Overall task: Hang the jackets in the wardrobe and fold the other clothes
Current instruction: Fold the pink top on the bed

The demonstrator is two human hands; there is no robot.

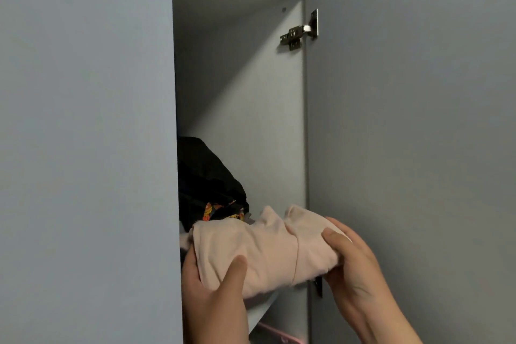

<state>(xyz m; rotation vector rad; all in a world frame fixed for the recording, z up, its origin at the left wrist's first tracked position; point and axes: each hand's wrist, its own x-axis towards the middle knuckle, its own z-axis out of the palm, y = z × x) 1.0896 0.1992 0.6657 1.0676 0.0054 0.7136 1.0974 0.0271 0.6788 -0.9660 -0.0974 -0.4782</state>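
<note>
The person holds a folded pale pink garment (259,248) between both hands at the opening of the wardrobe (251,92). The left hand (212,288) grips the bundle's left end from below, its thumb laid up across the front of the cloth; its other fingers are hidden under the fabric. The right hand (354,265) clasps the opposite end, thumb pressed on the front and fingers curled round behind it.

The garment lies across the gap between the two hands, just above the front edge of a shelf (262,307) that runs under them. Beyond the left hand, deeper in the compartment, a black garment (206,176) is heaped on the shelf, with a patch of orange and yellow print showing at its lower edge, close to the pink bundle. Whether the two fabrics touch cannot be told.

Beside the right hand stands the open door (405,148), and high above that hand a metal hinge (300,31) joins it to the wardrobe wall. Below the hands, under the shelf, a pink item (276,335) shows partly.
</note>
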